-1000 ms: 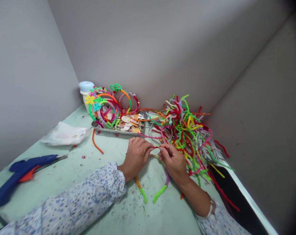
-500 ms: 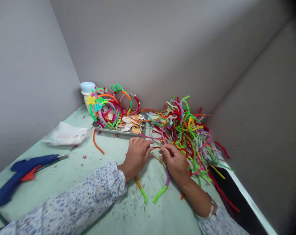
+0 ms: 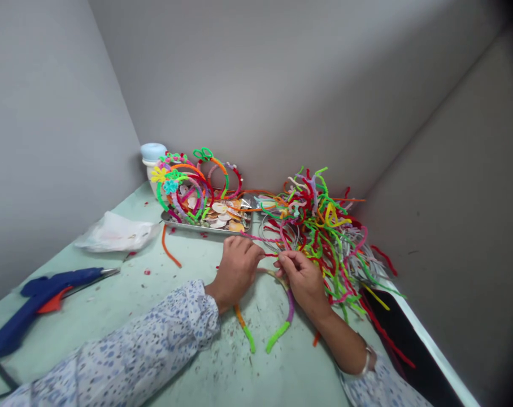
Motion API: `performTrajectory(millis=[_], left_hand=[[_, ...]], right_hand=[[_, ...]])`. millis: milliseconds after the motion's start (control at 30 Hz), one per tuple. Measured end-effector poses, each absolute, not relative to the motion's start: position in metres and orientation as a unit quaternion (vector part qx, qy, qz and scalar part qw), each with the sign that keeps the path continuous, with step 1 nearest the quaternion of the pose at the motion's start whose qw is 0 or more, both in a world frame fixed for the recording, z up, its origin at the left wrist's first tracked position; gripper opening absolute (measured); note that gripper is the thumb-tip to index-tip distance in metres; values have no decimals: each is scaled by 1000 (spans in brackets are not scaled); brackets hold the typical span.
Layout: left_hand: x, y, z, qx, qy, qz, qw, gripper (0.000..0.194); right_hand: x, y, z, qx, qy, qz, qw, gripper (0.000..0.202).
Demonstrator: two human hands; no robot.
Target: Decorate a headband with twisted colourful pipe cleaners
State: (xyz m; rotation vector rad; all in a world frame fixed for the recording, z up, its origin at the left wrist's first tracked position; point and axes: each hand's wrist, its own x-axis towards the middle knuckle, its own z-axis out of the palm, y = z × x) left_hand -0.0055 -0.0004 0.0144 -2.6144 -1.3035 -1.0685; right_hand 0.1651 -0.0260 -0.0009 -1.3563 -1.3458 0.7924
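Note:
Between my two hands stretches a short red pipe cleaner [image 3: 270, 255]. My left hand [image 3: 238, 267] is closed on its left end, with the fingertips partly hidden behind the knuckles. At the other end my right hand [image 3: 302, 280] pinches it between thumb and forefinger. Beneath both hands lies a headband [image 3: 290, 308] wrapped in orange, yellow, purple and green pipe cleaner; its two green ends point toward me, and my hands cover part of its arch. Just beyond my right hand are loops of thin grey wire [image 3: 268, 232].
A heap of colourful pipe cleaners [image 3: 324, 237] fills the right. At the back, a metal tray [image 3: 205, 227] holds shell-like pieces and decorated headbands [image 3: 188, 175], near a blue-lidded container [image 3: 153, 152]. On the left are a plastic bag [image 3: 116, 233] and a blue glue gun [image 3: 48, 291]. Walls enclose the table.
My hands keep almost the same place and grip on the red pipe cleaner. Only slight finger movement shows, and the whole view has shifted a little.

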Motion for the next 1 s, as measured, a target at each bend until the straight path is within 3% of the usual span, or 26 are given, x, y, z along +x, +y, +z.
performTrajectory(millis=[333,1000], left_hand=[[-3,-5,17,-837,-409,-363,-11,25],[-8,2,12,-839,-424,-339,19,16]], right_hand=[[162,-25,-5,-545,-567,323,526,24],[164,-28,1,-568,-563,315,511,27]])
